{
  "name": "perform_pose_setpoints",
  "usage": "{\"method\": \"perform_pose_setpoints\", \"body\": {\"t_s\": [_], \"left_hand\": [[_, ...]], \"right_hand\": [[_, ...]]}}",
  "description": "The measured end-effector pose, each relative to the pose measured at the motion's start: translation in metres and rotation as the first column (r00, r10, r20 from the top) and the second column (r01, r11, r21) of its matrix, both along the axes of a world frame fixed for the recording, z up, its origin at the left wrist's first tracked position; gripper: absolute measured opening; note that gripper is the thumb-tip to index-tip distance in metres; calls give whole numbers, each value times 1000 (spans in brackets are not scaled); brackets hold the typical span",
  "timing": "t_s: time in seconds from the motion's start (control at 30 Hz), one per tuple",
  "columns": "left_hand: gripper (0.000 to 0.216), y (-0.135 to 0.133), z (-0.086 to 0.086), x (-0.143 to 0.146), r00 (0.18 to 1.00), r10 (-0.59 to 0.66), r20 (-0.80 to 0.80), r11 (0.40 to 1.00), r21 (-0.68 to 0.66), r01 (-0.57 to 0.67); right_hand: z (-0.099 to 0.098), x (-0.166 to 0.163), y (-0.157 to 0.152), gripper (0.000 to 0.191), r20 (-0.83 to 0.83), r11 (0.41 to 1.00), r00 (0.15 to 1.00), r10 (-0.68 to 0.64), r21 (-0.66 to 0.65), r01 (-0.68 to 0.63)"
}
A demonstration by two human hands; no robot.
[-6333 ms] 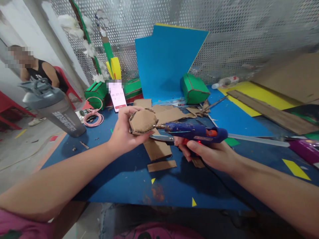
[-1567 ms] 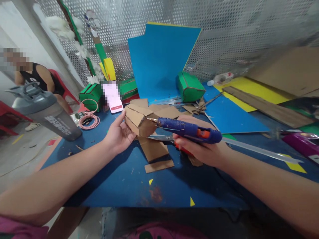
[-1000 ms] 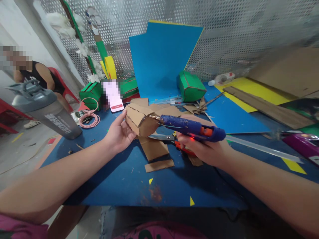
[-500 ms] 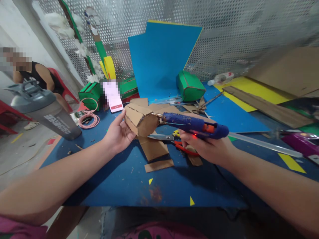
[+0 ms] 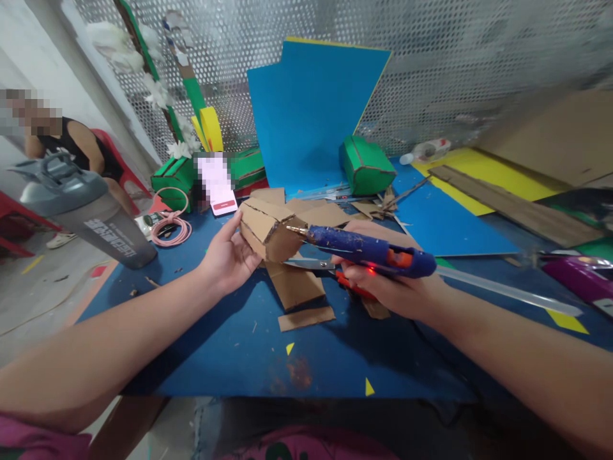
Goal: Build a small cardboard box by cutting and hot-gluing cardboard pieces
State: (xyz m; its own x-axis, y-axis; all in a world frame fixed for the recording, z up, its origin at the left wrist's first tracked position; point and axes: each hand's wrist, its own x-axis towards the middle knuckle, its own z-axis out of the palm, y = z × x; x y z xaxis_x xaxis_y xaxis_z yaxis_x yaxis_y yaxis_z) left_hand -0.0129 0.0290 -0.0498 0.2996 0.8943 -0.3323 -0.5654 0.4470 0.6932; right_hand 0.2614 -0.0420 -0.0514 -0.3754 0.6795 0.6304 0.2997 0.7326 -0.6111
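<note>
My left hand (image 5: 228, 257) holds a brown cardboard box shape (image 5: 268, 228) with an angled end, tilted up above the blue table (image 5: 230, 345). My right hand (image 5: 393, 291) is closed around a blue hot glue gun (image 5: 371, 250) with an orange trigger and a lit red light. The gun's metal nozzle touches the box's right end face. A clear glue stick sticks out behind the gun to the right.
Cardboard strips (image 5: 297, 291) and scissors (image 5: 311, 264) lie under the hands. A grey shaker bottle (image 5: 81, 214) stands at left, near a pink cable (image 5: 168, 229) and a phone (image 5: 215, 182). Green boxes (image 5: 364, 165) and a blue board (image 5: 311, 115) stand behind. A person sits far left.
Since six seconds ago the left hand has turned the cardboard piece so its side faces up. In the last half second the glue gun's nozzle has dipped slightly lower on the end face.
</note>
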Motion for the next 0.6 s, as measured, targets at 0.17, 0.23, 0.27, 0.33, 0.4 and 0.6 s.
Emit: {"method": "perform_pose_setpoints", "body": {"t_s": [0.17, 0.23, 0.27, 0.33, 0.4, 0.6], "left_hand": [[56, -1, 2, 1, 1000, -2, -25, 1000, 2, 2], [56, -2, 3, 2, 999, -1, -36, 1000, 0, 1], [56, -3, 4, 2, 999, 2, -40, 1000, -1, -2], [55, -4, 5, 3, 999, 9, -36, 1000, 2, -9], [53, -4, 5, 5, 1000, 9, -25, 1000, 8, -8], [55, -3, 3, 4, 1000, -1, -24, 1000, 19, 1]], "right_hand": [[-5, 1, 1, 3, 22, 1000, 1000, -7, 16, 7], [-6, 2, 2, 2, 11, 1000, 1000, -11, 20, 11], [-6, 3, 2, 2, 7, 1000, 1000, -15, 20, 15], [-6, 2, 2, 3, 13, 1000, 1000, -17, 23, 17], [-5, 1, 2, 4, 25, 1000, 1000, -18, 16, 17], [-3, -1, 2, 5, 39, 1000, 999, -3, 18, 2]]}}
